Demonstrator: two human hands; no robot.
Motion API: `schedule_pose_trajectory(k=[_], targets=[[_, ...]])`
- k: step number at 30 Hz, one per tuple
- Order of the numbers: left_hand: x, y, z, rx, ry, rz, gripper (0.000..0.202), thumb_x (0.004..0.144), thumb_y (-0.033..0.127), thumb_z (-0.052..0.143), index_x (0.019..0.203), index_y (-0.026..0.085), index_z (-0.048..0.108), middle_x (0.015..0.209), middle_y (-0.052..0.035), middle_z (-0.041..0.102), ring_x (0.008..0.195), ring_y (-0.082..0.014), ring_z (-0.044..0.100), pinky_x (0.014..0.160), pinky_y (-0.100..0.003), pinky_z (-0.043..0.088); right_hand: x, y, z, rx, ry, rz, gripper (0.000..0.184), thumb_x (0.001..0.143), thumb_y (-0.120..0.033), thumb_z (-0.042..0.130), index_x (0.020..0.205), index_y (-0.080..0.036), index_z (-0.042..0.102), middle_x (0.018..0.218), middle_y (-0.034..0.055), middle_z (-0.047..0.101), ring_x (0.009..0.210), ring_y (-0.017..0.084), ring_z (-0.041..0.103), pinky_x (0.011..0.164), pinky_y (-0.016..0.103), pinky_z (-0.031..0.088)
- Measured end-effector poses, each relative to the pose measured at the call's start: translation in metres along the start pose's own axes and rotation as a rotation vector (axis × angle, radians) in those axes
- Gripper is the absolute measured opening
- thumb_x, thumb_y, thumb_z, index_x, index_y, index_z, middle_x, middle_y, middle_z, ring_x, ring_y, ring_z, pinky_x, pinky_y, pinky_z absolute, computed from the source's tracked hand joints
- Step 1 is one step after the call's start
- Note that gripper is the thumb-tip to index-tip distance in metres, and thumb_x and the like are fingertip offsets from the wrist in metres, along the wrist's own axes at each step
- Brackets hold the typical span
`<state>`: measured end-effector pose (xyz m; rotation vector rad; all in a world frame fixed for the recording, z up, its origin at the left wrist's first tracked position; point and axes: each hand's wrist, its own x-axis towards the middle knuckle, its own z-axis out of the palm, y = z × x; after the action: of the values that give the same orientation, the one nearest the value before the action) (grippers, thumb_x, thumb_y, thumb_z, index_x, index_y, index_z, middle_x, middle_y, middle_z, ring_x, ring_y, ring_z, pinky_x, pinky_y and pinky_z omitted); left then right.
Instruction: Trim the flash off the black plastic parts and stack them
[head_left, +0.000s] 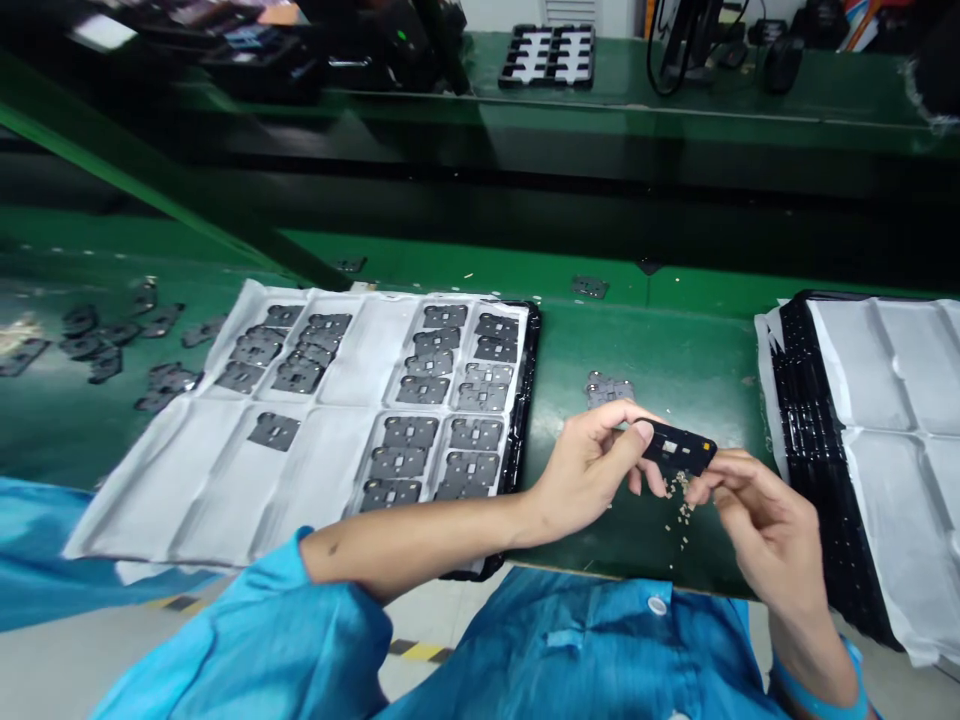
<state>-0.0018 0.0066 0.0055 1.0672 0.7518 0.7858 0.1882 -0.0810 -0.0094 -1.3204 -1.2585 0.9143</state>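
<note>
Two hands: I have both right of centre in the lower half of the frame, one at each end of a black plate [679,448].
Left hand [574,480]: pinching the plate's left end, thumb laid over its face and the other fingers bent beneath.
Right hand [776,520]: fingers half curled, tips at the plate's right end near a small yellow patch; I cannot tell from here whether it grips or only touches.
Pale bits [681,488]: a scatter of tiny pieces just below the plate, between the hands; I cannot make out whether they lie on the table [570,340] or are in the air.
Lined tray [379,340]: left of centre in the frame, its white compartments carrying grey plates [424,390], some overlapping.
Small pile [609,388]: grey parts on the green surface, just above the left hand in my view.
Loose parts [94,345]: dark ones strewn at the left of the frame.
Tray stack [817,420]: black, white-lined on top, at the right edge.
Slotted tray [547,57]: black and white, top centre.
</note>
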Motion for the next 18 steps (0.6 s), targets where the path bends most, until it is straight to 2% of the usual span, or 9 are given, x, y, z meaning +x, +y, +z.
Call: schedule_pose_trajectory(k=[2, 4, 6, 8, 10, 11, 12, 14, 18], targets=[[0.002, -0.001, -0.001, 0.0, 0.001, -0.004, 0.048, 0.101, 0.061, 0.071, 0.1, 0.014, 0.065, 0.064, -0.0001, 0.068, 0.057, -0.015, 0.074, 0.051, -0.02, 0.052, 0.0, 0.003, -0.007, -0.134, 0.037, -0.052, 0.03, 0.101, -0.008, 0.054, 0.086, -0.023, 0.075, 0.076, 0.0003, 0.071, 0.072, 0.017, 0.071, 0.067, 0.028, 0.056], [0.003, -0.001, 0.0, 0.004, -0.01, 0.003, 0.048, 0.101, 0.062, 0.07, 0.101, 0.014, 0.065, 0.065, -0.0004, 0.069, 0.058, -0.0154, 0.075, 0.051, -0.021, 0.053, 0.001, 0.009, -0.009, -0.264, 0.069, -0.102, 0.031, 0.101, -0.009, 0.054, 0.079, -0.023, 0.07, 0.075, 0.0, 0.069, 0.071, 0.017, 0.068, 0.067, 0.03, 0.053], [0.004, 0.0, 0.0, 0.006, -0.016, 0.014, 0.049, 0.101, 0.062, 0.07, 0.102, 0.014, 0.065, 0.066, -0.0011, 0.071, 0.058, -0.015, 0.074, 0.052, -0.021, 0.054, 0.004, 0.014, -0.008, -0.355, 0.05, -0.15, 0.02, 0.102, -0.015, 0.061, 0.088, -0.024, 0.074, 0.084, 0.002, 0.074, 0.081, 0.02, 0.071, 0.076, 0.034, 0.057], [0.005, 0.001, 0.0, 0.007, -0.021, 0.015, 0.049, 0.101, 0.062, 0.07, 0.103, 0.013, 0.066, 0.067, -0.0018, 0.072, 0.059, -0.0144, 0.074, 0.053, -0.021, 0.055, 0.006, 0.018, -0.007, -0.382, 0.019, -0.169, 0.011, 0.101, -0.022, 0.069, 0.106, -0.024, 0.078, 0.105, 0.0065, 0.081, 0.104, 0.026, 0.076, 0.096, 0.043, 0.059], [0.005, 0.002, 0.0, 0.005, -0.026, -0.001, 0.048, 0.102, 0.062, 0.069, 0.103, 0.014, 0.065, 0.067, -0.0031, 0.074, 0.057, -0.0137, 0.073, 0.054, -0.021, 0.055, 0.007, 0.018, -0.007, -0.305, 0.022, -0.146, 0.026, 0.101, -0.025, 0.072, 0.127, -0.025, 0.077, 0.129, 0.0107, 0.079, 0.124, 0.03, 0.073, 0.11, 0.05, 0.057], [0.005, 0.002, 0.0, 0.002, -0.031, -0.011, 0.047, 0.102, 0.061, 0.069, 0.102, 0.014, 0.065, 0.068, -0.0038, 0.075, 0.057, -0.0134, 0.073, 0.054, -0.021, 0.055, 0.007, 0.016, -0.007, -0.241, 0.036, -0.122, 0.033, 0.102, -0.025, 0.072, 0.135, -0.026, 0.075, 0.135, 0.0117, 0.077, 0.126, 0.03, 0.072, 0.11, 0.05, 0.058], [0.005, 0.002, 0.0, -0.004, -0.037, -0.02, 0.046, 0.102, 0.06, 0.07, 0.101, 0.014, 0.064, 0.069, -0.0044, 0.076, 0.057, -0.0133, 0.073, 0.054, -0.021, 0.055, 0.007, 0.013, -0.007, -0.173, 0.051, -0.096, 0.038, 0.102, -0.025, 0.072, 0.14, -0.026, 0.073, 0.135, 0.0119, 0.077, 0.121, 0.028, 0.074, 0.106, 0.048, 0.062], [0.004, 0.002, 0.001, -0.023, -0.041, -0.026, 0.046, 0.101, 0.06, 0.072, 0.099, 0.015, 0.062, 0.07, -0.005, 0.077, 0.058, -0.0139, 0.074, 0.054, -0.021, 0.055, 0.007, 0.006, -0.006, -0.058, 0.065, -0.059, 0.042, 0.102, -0.025, 0.072, 0.144, -0.026, 0.072, 0.121, 0.0099, 0.08, 0.1, 0.024, 0.078, 0.088, 0.041, 0.067], [0.002, 0.002, 0.002, -0.026, -0.039, -0.029, 0.045, 0.101, 0.059, 0.072, 0.099, 0.016, 0.061, 0.073, -0.0066, 0.079, 0.064, -0.0171, 0.079, 0.056, -0.022, 0.058, 0.01, -0.004, 0.002, -0.027, 0.126, -0.026, 0.034, 0.098, -0.024, 0.075, 0.131, -0.026, 0.08, 0.084, 0.0011, 0.074, 0.064, 0.015, 0.068, 0.059, 0.027, 0.061]])
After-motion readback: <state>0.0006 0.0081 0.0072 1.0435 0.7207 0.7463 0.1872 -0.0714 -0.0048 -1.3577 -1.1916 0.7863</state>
